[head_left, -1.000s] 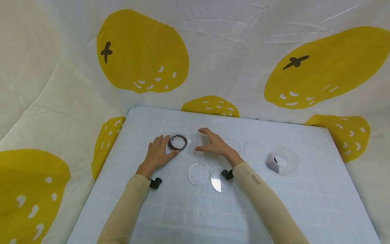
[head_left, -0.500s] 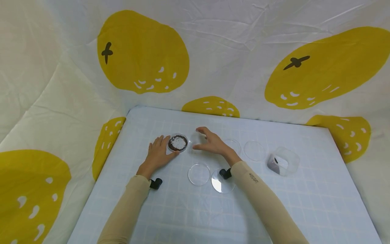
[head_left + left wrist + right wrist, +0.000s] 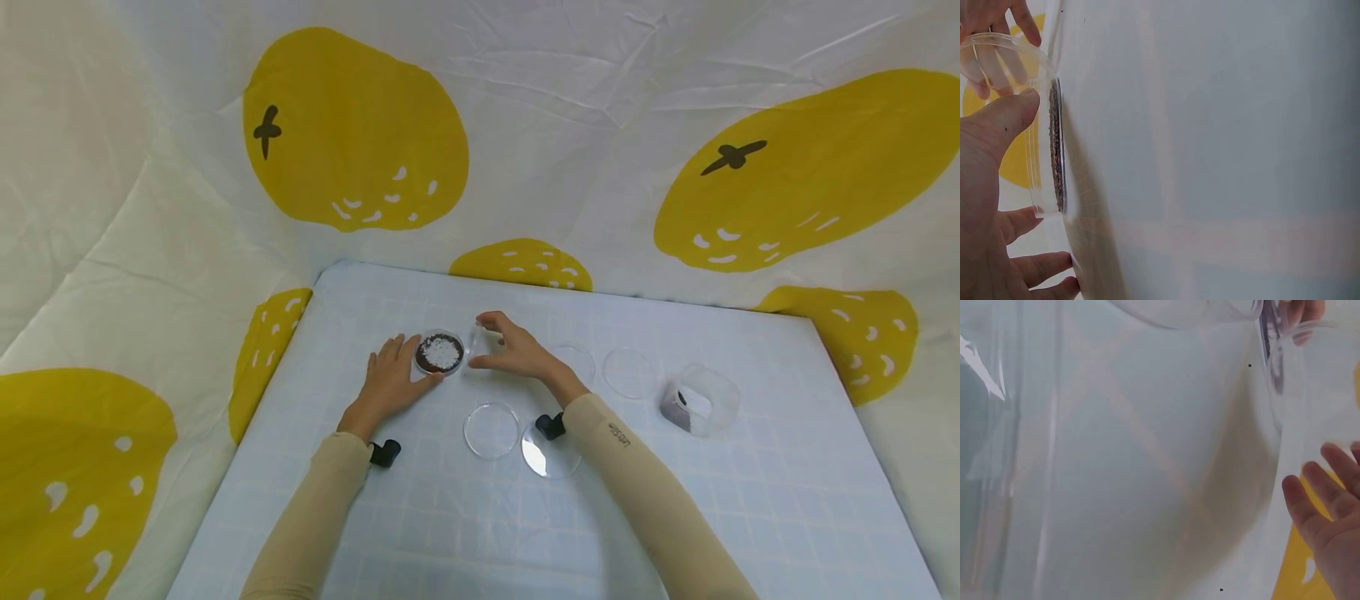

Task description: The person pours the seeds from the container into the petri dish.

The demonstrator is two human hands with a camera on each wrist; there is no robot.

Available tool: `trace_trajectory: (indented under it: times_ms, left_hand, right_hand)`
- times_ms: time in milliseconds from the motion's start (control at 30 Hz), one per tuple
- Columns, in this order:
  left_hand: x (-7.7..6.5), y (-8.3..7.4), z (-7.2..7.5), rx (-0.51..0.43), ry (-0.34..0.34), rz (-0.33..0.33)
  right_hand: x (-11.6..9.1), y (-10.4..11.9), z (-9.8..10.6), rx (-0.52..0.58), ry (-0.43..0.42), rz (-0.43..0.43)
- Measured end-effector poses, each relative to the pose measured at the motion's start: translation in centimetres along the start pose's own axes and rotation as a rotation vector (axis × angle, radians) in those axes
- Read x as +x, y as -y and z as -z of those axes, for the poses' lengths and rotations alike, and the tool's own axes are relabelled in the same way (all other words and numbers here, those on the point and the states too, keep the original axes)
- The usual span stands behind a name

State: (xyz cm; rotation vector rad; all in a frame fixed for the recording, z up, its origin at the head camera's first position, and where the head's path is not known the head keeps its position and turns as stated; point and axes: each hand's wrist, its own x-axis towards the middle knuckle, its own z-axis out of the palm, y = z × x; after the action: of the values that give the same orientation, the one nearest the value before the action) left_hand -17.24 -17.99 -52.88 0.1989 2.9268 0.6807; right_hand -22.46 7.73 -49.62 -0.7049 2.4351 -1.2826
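Observation:
A round petri dish (image 3: 440, 352) of dark, soil-like bits topped with white flakes lies on the cloth at the back left. My left hand (image 3: 390, 375) grips it by the side, thumb at the near edge and fingers at the far edge. In the left wrist view the dark layer (image 3: 1055, 150) shows edge-on. Just right of it, my right hand (image 3: 513, 350) holds a clear petri dish lid (image 3: 475, 340) between thumb and fingers, tilted up on edge close to the filled dish. The lid (image 3: 1000, 41) shows as a curved rim in the left wrist view.
A clear dish (image 3: 491, 431) lies in front of the hands, with another (image 3: 547, 454) beside it under the right wrist camera. Two more round clear pieces lie behind the right forearm, one of them (image 3: 628, 372) nearer a clear plastic tub (image 3: 708, 400) with something greyish inside.
My right hand has moved slightly left toward the filled dish, and the lid in it has tilted up steeper. My left hand keeps its place on the filled dish.

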Motion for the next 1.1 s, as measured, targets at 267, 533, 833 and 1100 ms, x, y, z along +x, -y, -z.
trace_trajectory:
  times_ms: [267, 533, 833, 1100]
  left_hand:
    - [0.0, 0.1, -0.1, 0.005, 0.008, 0.001]
    - [-0.1, 0.3, -0.1, 0.011, 0.01, -0.002]
    - [-0.1, 0.4, -0.2, 0.028, -0.006, -0.01]
    - [0.0, 0.5, -0.2, 0.018, -0.004, -0.027]
  right_hand:
    - [0.5, 0.3, -0.5, 0.076, -0.022, 0.037]
    - [1.3, 1.1, -1.3, 0.178, 0.007, 0.063]
    - [2.0, 2.4, -1.8, 0.119, 0.013, 0.102]
    - [2.7, 2.7, -2.3, -0.019, 0.014, 0.117]
